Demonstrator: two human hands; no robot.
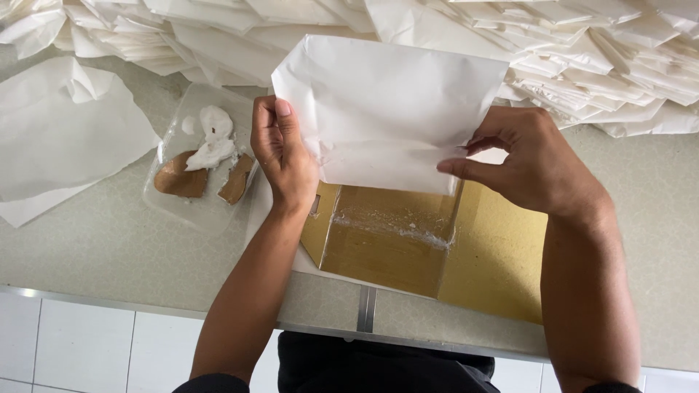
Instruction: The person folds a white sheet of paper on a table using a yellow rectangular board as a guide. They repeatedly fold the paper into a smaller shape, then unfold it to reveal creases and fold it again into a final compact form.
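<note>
I hold a white folded paper piece (386, 109) upright over the counter. My left hand (282, 149) grips its left edge with thumb in front. Its lower right edge is pinched by my right hand (528, 160). Under the paper lies a gold cardboard sheet (495, 255) with creases, and a line of white glue (393, 225) runs across one of its panels.
A clear plastic tray (182, 204) at the left holds white paste (211, 142) and brown card scraps (180, 178). A large heap of folded white paper pieces (582, 58) fills the back. Loose white sheets (58, 138) lie at far left. The counter edge (364, 313) runs along the front.
</note>
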